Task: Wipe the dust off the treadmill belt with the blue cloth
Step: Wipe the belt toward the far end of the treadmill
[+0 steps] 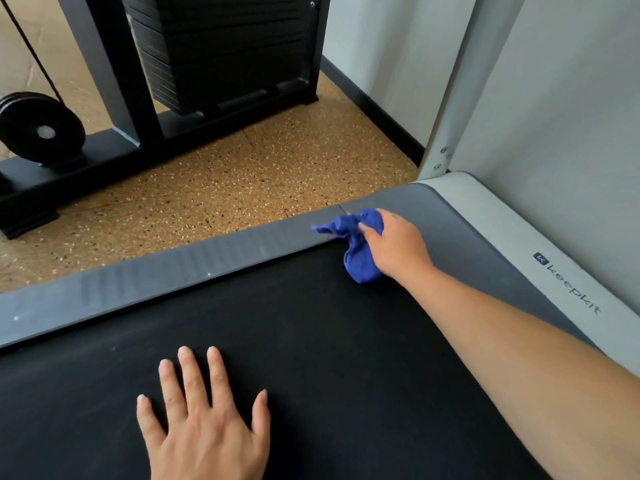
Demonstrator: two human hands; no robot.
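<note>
- I see a gym: a treadmill [242, 341] under my hands.
- Beyond my grip, a black weight-stack machine [214, 53] on speckled rubber flooring [277, 168].

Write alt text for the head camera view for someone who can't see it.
A right hand grips a bunched blue cloth at the far edge of a black treadmill belt, beside its grey side rail. The left hand lies flat on the belt, fingers spread; a black weight machine stands beyond.

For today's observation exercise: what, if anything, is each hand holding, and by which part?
The right hand grips the bunched blue cloth around its middle, loose ends sticking out either side. The left hand holds nothing; it rests flat on the treadmill belt.
</note>
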